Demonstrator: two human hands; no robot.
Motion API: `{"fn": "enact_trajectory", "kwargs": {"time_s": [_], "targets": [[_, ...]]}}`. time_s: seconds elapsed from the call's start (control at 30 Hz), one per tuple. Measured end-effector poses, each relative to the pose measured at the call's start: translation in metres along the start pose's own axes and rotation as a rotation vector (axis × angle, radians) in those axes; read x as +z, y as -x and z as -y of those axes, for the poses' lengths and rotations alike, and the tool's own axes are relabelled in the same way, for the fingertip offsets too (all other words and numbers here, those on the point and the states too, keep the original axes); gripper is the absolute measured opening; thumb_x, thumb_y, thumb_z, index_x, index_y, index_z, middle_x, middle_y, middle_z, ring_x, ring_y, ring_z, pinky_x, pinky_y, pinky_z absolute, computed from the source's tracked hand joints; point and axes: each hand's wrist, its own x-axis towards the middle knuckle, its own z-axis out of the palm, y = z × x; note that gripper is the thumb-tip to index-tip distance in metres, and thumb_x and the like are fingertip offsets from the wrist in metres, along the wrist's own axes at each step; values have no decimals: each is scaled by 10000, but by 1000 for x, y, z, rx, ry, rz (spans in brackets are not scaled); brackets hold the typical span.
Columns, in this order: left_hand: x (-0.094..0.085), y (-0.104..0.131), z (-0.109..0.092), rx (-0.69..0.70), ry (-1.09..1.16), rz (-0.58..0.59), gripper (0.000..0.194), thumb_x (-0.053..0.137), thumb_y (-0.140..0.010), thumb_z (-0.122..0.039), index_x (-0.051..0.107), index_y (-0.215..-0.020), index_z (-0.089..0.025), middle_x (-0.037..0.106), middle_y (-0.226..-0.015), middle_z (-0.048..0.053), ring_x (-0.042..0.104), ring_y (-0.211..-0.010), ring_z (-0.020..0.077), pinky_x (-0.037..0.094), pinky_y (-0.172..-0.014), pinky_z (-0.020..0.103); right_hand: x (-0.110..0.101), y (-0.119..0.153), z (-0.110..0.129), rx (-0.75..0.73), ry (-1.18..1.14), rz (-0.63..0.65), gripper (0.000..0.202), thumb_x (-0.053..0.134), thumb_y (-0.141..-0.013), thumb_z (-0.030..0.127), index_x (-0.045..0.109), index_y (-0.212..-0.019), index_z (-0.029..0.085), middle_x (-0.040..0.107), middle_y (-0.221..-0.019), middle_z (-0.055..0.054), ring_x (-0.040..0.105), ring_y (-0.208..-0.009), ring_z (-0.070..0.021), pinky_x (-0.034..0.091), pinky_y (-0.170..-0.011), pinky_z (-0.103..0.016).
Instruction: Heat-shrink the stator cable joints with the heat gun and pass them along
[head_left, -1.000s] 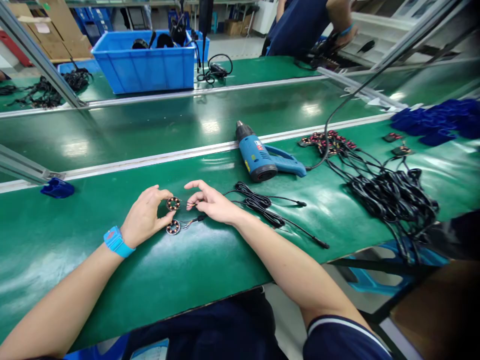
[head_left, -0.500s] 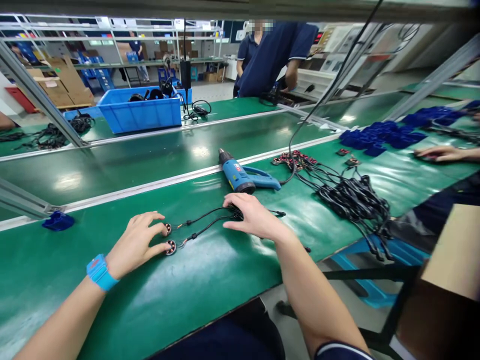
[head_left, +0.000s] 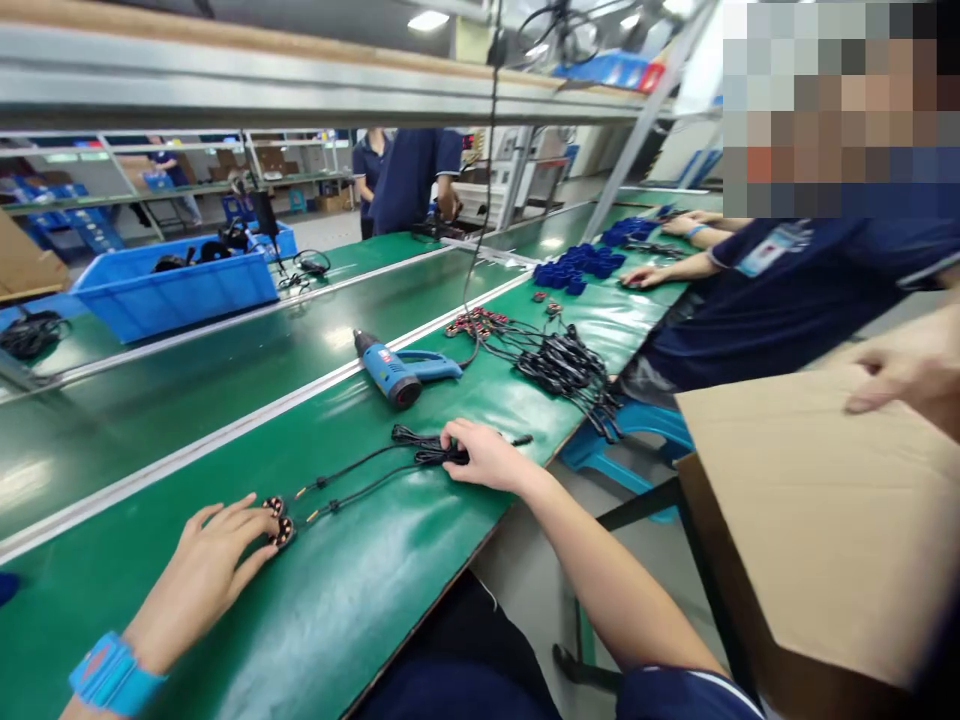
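My left hand (head_left: pixel 214 565), with a blue wristband (head_left: pixel 116 675), has its thumb and fingers closed around two small round parts with copper-coloured spots (head_left: pixel 283 531) lying side by side on the green bench. From them, thin leads run to two black cables (head_left: pixel 367 488), each with a small black collar near its end. Farther right, my right hand (head_left: pixel 484 455) grips the folded bundle of these black cables (head_left: pixel 429 450) at the bench surface. A blue heat gun (head_left: pixel 391 375) lies just beyond the cables.
Behind the heat gun lie a pile of black cables (head_left: pixel 566 365) with red-and-copper ends and several dark blue pieces (head_left: pixel 577 265). A blue bin (head_left: pixel 176 300) stands across the bench. At right, a co-worker's hand (head_left: pixel 900 365) touches a cardboard box (head_left: pixel 810 500); other people's hands (head_left: pixel 645 277) work farther along.
The view has swung right, bringing the co-workers and box into sight. The two round parts have come together under my left fingers. My right hand has closed on the cable bundle.
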Motion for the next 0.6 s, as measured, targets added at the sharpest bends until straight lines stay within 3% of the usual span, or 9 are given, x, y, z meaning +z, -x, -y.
{"fn": "enact_trajectory", "kwargs": {"time_s": [0.13,0.3,0.43,0.6], "targets": [[9,-26,-20,86,-5,-16,289,445,-994,-523,671,-1112,-386,685,-1311,-9,542,-1347,328,419,-1072,631,-12,28,-20,98,34,-118,252,759,-760,186,561,-913,216,546,-882,22,527,-736,-144,410,-690,-250],[12,-79,-63,177,29,-48,286,422,-1018,-453,664,-1115,-335,682,-1315,24,542,-1349,305,410,-1099,595,-35,49,-51,266,144,-251,251,759,-789,263,531,-883,213,529,-882,19,516,-712,-142,390,-681,-259],[13,-117,-89,219,49,-63,279,407,-1021,-338,652,-1146,-290,669,-1333,57,544,-1345,295,406,-1112,583,-52,55,-75,374,258,-317,255,754,-794,318,530,-867,220,540,-875,19,506,-666,-146,342,-624,-271],[22,-149,-104,263,52,-71,298,465,-988,-294,625,-1239,-287,615,-1409,74,503,-1384,323,383,-1133,615,-66,45,-100,480,353,-363,225,752,-806,337,580,-902,228,589,-937,0,573,-741,-169,351,-626,-276]]}}
